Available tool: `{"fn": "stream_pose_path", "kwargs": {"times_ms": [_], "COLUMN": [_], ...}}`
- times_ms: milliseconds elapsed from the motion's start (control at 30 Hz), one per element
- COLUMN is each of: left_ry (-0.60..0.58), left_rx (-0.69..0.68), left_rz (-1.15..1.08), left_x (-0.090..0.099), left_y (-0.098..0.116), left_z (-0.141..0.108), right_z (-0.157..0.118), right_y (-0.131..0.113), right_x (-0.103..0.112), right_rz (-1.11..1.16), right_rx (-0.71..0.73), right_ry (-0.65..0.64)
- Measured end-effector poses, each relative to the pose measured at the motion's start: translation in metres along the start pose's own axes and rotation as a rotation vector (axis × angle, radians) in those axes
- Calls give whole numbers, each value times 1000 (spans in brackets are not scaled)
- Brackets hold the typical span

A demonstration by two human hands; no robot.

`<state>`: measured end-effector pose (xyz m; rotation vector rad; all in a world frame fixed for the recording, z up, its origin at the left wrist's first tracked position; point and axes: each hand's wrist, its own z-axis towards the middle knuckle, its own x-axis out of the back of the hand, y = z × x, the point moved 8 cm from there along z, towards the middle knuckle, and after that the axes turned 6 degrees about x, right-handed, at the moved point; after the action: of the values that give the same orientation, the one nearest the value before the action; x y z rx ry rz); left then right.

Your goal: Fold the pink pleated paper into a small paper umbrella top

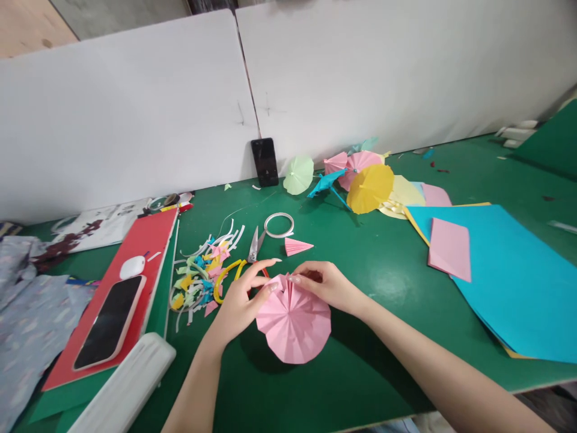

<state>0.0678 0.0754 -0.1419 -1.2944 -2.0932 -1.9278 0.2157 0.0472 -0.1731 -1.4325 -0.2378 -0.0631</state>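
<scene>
One left hand (240,302), one right hand (331,285), one pink disc (295,331), one pink wedge (296,246), two phones (265,162), one pair of scissors (253,249) — at least five paper parasols (370,189)

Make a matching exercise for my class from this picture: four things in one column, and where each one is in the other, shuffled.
Things
1. Pleated pink disc
2. Scissors
3. Pink paper rectangle
4. Small white case

Places
A. On the blue sheets
B. Between the left hand and the right hand
C. On the red board
D. Beside the pale ring

Pairs: 1-B, 2-D, 3-A, 4-C
</scene>
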Motion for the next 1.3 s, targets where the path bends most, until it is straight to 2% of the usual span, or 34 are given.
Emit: {"fn": "stream_pose_path", "kwargs": {"times_ms": [133,400,567,700,900,1000,1300], "left_ry": [130,217,221,240,157,131,153], "left_rx": [26,62,69,5,-81,-70,-2], "left_rz": [-34,-136,-186,-173,11,77,90], "left_x": [14,23,24,25,8,4,10], "left_y": [-14,-21,-24,-22,-6,-9,-16], "left_z": [5,6,7,9,7,6,9], "right_z": [2,1,0,0,-4,-5,-4], "right_y": [8,7,11,7,-8,-9,-4], "right_x": [7,8,4,4,-5,-7,-3], "right_rz": [23,-20,-106,-155,-185,-194,-136], "right_rx": [-33,-29,-31,-3,48,50,58], "right_ry": [26,-3,-62,-83,-190,-200,-167]}}
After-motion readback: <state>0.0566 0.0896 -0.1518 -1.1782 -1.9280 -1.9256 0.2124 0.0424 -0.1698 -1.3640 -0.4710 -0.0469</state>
